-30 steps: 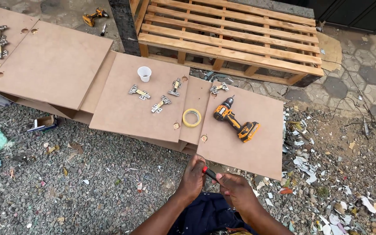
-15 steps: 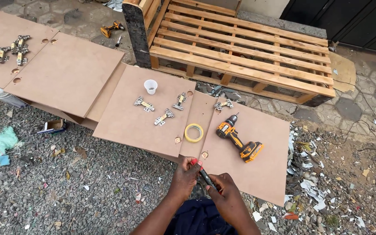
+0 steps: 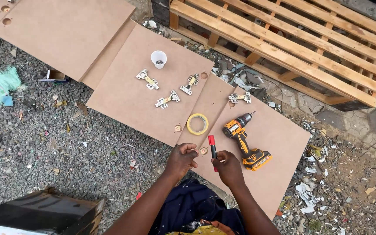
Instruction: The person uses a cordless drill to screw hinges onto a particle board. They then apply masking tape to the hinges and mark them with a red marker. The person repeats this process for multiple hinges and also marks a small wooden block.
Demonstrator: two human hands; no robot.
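Note:
My right hand [image 3: 228,168] holds a red and black marker [image 3: 213,148] upright over the near edge of a brown fibreboard panel [image 3: 279,143]. My left hand [image 3: 180,159] is closed just left of the marker, fingertips curled beside a small round hole in the panel's edge; whether it holds anything I cannot tell. A yellow and black cordless drill [image 3: 244,141] lies on the panel right of the marker. A roll of yellow tape [image 3: 197,124] lies just beyond my hands.
Several metal cabinet hinges [image 3: 167,99] and a small white cup [image 3: 158,58] of screws rest on the middle board [image 3: 122,91]. A wooden pallet [image 3: 292,39] lies behind. Gravel and scraps surround the boards; a dark box [image 3: 44,213] sits at lower left.
The view has dropped closer to the boards. My hands have come apart a little, with the marker now upright in my right hand and my left hand drawn to its left.

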